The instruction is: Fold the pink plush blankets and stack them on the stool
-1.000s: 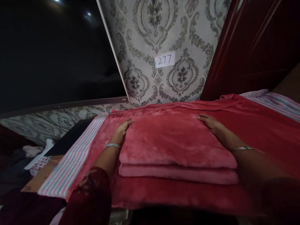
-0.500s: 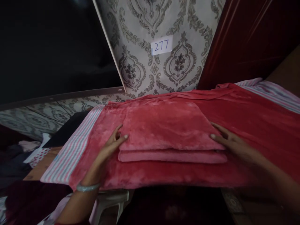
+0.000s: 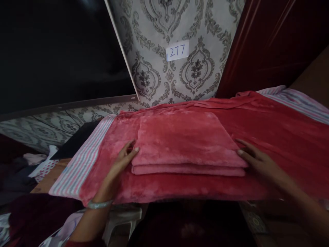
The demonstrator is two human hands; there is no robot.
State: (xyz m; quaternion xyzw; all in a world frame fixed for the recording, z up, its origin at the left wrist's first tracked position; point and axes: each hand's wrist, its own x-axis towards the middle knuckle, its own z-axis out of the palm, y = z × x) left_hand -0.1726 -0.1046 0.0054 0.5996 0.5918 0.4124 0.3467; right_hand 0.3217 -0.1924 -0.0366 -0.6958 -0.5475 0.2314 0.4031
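Observation:
A folded pinkish-red plush cloth (image 3: 177, 137) lies flat in front of me, its layers showing as two stacked folds along the near edge. My left hand (image 3: 125, 156) is at its left side, thumb against the edge and fingers apart. On the opposite side, my right hand (image 3: 253, 157) touches the right edge with its thumb, the fingers stretched out beside the cloth. Neither hand is closed around it. Beneath the folded cloth spreads a larger red plush cover (image 3: 262, 120).
Striped cloth (image 3: 84, 164) shows at the left end, over a wooden surface (image 3: 51, 175). A large black screen (image 3: 64, 51) hangs at left. A paper marked 277 (image 3: 177, 50) is on the patterned wall. Clothes (image 3: 33, 216) lie lower left, near a white stool (image 3: 123, 216).
The upper layer's near edge now lines up more closely with the layer below. My right hand has shifted slightly outward, and its thumb has moved from the top to the edge.

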